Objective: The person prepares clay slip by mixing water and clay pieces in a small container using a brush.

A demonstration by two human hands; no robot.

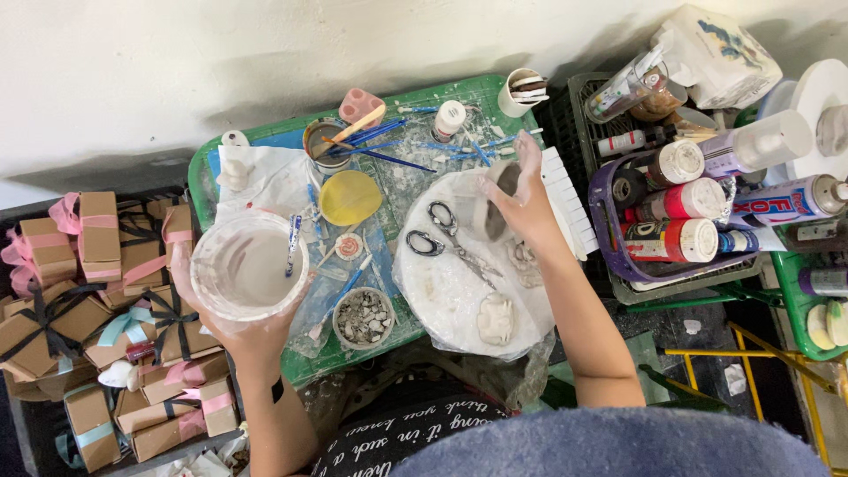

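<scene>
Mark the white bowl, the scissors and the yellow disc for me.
white bowl [247, 268], head view, on its pale inside, held by the left hand [252, 331].
scissors [455, 240], head view, at the pivot of the blades.
yellow disc [350, 197], head view, at its centre.

tray [481, 88]: green, splashed white
bowl [249, 267]: white, held at the tray's left edge
disc [350, 197]: yellow
brushes [380, 146]: blue handles
boxes [97, 230]: brown, with pink, black, pale-blue ribbons
basket [609, 238]: purple

Head camera looks straight down, close over green tray [201, 177] (single view).
</scene>
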